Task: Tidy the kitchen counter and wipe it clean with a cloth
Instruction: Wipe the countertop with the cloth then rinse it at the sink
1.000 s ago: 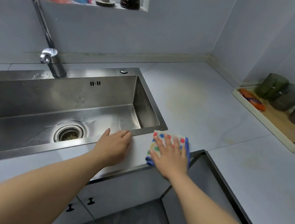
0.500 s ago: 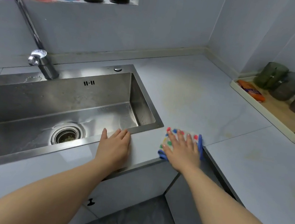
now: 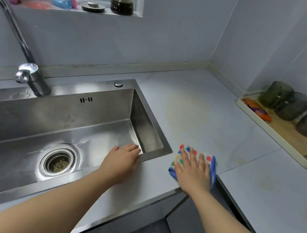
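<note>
- Head view: the right hand point(image 3: 194, 173) lies flat on a white polka-dot cloth point(image 3: 209, 158) with blue trim. Its fingers are straight and slightly spread, pressing the cloth onto the pale counter point(image 3: 199, 107) near the front edge.
- The cloth shows past the fingertips and at both sides of the hand.
- The left hand point(image 3: 120, 161) rests flat, fingers together, with its fingertips on the steel sink's point(image 3: 154, 154) front right rim.
- Far beyond the right fingertips, a cream tray point(image 3: 256, 121) holds three dark containers point(image 3: 293, 106).
</note>
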Demonstrator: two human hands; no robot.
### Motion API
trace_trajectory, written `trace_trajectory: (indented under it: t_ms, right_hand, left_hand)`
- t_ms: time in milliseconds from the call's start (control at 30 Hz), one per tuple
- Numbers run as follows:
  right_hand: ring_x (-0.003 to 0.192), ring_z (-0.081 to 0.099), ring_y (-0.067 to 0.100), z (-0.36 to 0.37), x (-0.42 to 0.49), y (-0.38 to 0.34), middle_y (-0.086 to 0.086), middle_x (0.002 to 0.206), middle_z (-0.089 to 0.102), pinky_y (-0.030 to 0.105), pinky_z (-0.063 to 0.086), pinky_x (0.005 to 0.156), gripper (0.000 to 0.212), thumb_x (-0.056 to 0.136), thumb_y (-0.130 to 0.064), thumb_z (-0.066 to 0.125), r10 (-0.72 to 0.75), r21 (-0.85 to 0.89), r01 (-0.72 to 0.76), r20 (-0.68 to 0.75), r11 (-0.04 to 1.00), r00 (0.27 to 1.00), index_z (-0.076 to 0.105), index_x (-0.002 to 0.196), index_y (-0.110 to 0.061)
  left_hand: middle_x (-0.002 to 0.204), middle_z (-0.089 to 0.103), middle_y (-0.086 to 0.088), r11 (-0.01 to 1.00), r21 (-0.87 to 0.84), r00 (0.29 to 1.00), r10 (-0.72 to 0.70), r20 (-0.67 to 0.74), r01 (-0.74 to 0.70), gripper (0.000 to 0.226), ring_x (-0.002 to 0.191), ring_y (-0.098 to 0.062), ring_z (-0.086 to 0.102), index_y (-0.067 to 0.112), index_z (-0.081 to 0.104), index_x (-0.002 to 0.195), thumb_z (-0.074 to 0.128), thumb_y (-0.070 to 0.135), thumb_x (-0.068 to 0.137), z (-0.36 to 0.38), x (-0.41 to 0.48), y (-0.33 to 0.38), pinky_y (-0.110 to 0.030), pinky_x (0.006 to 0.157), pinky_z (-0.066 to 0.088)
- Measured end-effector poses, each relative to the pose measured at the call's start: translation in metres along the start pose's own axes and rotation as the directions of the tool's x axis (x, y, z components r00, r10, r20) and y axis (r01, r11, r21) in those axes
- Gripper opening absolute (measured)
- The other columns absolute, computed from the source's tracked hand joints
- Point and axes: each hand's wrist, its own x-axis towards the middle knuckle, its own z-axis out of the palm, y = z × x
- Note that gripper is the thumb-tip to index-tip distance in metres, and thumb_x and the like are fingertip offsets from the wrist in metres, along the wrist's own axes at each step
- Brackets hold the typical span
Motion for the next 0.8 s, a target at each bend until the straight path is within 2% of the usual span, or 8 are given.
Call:
trace_trajectory:
  t_ms: [67,200,300,500,633,800]
  right_hand:
    - [0.147,-0.011,0.026,-0.003,0.01,-0.017,-0.003,0.16,-0.013,0.042,-0.007,0.118,0.059,0.101,-0.047,0.014,0.04,0.028,-0.04,0.003,0.999,0.999,-0.011,0.151,-0.029]
    - [0.147,-0.014,0.027,-0.007,0.03,-0.052,-0.003,0.159,-0.015,0.042,-0.009,0.117,0.059,0.101,-0.046,0.013,-0.083,0.015,0.083,-0.012,0.996,0.996,-0.015,0.15,-0.028]
    - [0.146,-0.017,0.024,-0.008,0.038,-0.051,-0.004,0.159,-0.018,0.041,-0.01,0.118,0.06,0.101,-0.046,0.013,-0.111,-0.01,0.111,0.018,0.994,0.994,-0.018,0.148,-0.028]
    - [0.146,-0.019,0.023,-0.015,0.059,-0.056,-0.005,0.158,-0.018,0.04,-0.012,0.117,0.06,0.101,-0.045,0.018,-0.147,-0.019,0.148,0.054,0.989,0.988,-0.016,0.149,-0.031]
    - [0.146,-0.019,0.025,-0.02,0.087,-0.07,-0.004,0.159,-0.018,0.04,-0.013,0.116,0.062,0.101,-0.043,0.02,-0.229,-0.059,0.232,0.051,0.971,0.972,-0.017,0.149,-0.03]
    - [0.145,-0.019,0.027,-0.031,0.129,-0.09,-0.001,0.159,-0.018,0.041,-0.015,0.116,0.064,0.101,-0.043,0.02,-0.349,-0.096,0.356,0.083,0.93,0.934,-0.019,0.149,-0.026]
  left_hand:
    - [0.142,0.042,0.008,0.998,-0.053,1.0,-0.017,0.013,0.017,0.036,0.124,-0.016,0.045,0.017,0.047,0.132,0.026,0.025,0.103,-0.005,0.01,-0.009,-0.025,0.097,0.031]
    - [0.15,0.035,0.007,0.994,-0.098,0.995,-0.028,0.094,0.037,0.041,0.134,-0.016,0.038,0.017,0.04,0.14,0.025,0.026,0.103,-0.014,0.034,-0.028,-0.028,0.103,0.032]
    - [0.149,0.037,0.006,0.993,-0.107,0.989,-0.024,0.146,0.04,0.041,0.134,-0.017,0.038,0.017,0.04,0.14,0.024,0.026,0.103,-0.014,0.058,-0.037,-0.031,0.106,0.035]
    - [0.15,0.035,0.006,0.975,-0.222,0.995,0.012,0.102,0.011,0.042,0.135,-0.016,0.038,0.017,0.035,0.143,0.025,0.025,0.103,-0.011,0.095,-0.024,-0.029,0.106,0.034]
    - [0.149,0.037,0.006,0.96,-0.262,0.995,-0.081,0.064,0.096,0.042,0.132,-0.018,0.042,0.018,0.036,0.143,0.025,0.025,0.103,-0.01,0.113,-0.029,-0.029,0.103,0.037]
    - [0.14,0.046,0.003,0.923,-0.277,0.962,-0.245,0.118,0.268,0.039,0.125,-0.019,0.048,0.016,0.045,0.134,0.025,0.026,0.103,-0.011,0.128,-0.049,-0.03,0.098,0.039]
